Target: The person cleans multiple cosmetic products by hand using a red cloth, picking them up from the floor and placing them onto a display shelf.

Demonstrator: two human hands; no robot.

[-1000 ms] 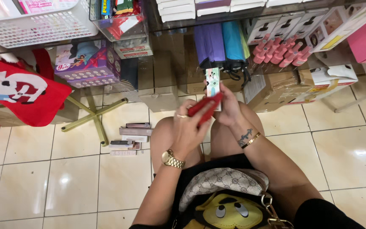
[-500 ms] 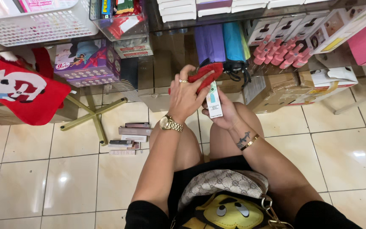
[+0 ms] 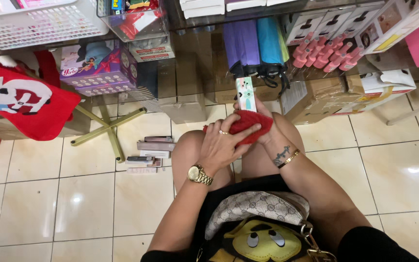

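Note:
I sit low on a tiled floor with my knees in front of me. My left hand, with a gold watch and a ring, presses a red cloth down over my right hand. My right hand lies mostly under the cloth and holds a small upright pale green and white box whose top sticks out above the cloth. A gold bracelet shows on my right wrist.
Several flat small boxes lie on the floor left of my knee. Ahead stands a shelf with folded umbrellas, pink bottles, cardboard cartons and a purple toy box. A red bag and white basket are at left.
My left hand with the red cloth came down from above the box onto its lower part. The box turned upright and moved forward, away from my body.

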